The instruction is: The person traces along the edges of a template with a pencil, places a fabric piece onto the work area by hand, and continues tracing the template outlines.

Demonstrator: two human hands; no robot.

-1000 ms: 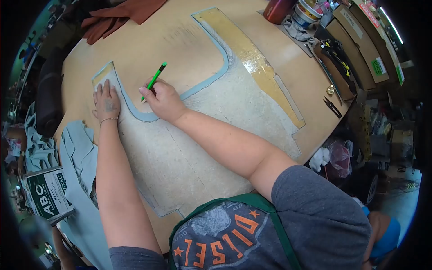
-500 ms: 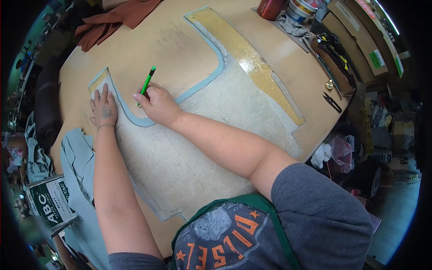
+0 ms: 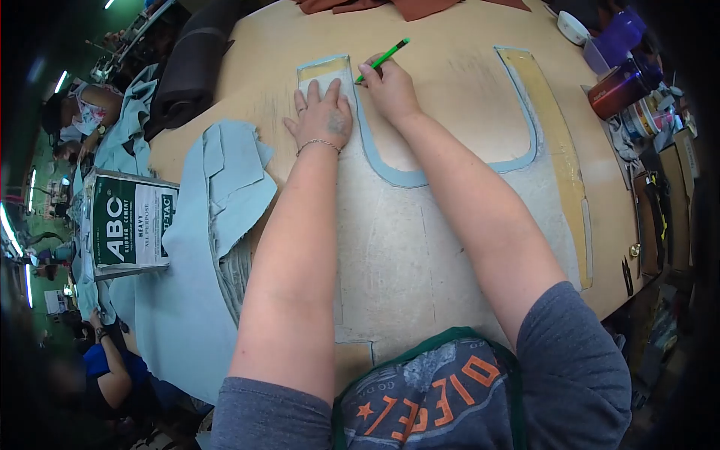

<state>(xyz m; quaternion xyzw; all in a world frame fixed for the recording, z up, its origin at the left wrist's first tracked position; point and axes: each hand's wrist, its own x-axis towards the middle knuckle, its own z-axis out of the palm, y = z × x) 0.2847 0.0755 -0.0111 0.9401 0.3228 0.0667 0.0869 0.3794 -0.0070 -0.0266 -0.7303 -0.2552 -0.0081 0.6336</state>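
Observation:
A large grey template (image 3: 390,255) with a U-shaped cutout lies flat, and a light-blue sheet (image 3: 405,178) shows as a border along its edge. My left hand (image 3: 324,120) rests flat on the template's narrow left arm, fingers spread, just below a yellowish taped end (image 3: 324,70). In my right hand (image 3: 391,90) is a green pencil (image 3: 390,54), pinched and tilted. Its tip meets the inner edge of that same arm, close to the left fingertips. Yellowish tape (image 3: 566,161) also covers the template's right arm.
Light-blue pieces (image 3: 232,165) are stacked at left beside an ABC rubber cement can (image 3: 127,225). A dark roll (image 3: 191,67) lies behind them. Reddish-brown pieces (image 3: 424,6) sit at the far edge. A red tumbler (image 3: 619,88) and black snips (image 3: 627,276) are at right. Another person's arm (image 3: 112,367) shows lower left.
My view has turned, shifting the table scene. The pencil hand has gone from the curve's lower left up along the left arm's inner edge. My left hand stays flat on that arm.

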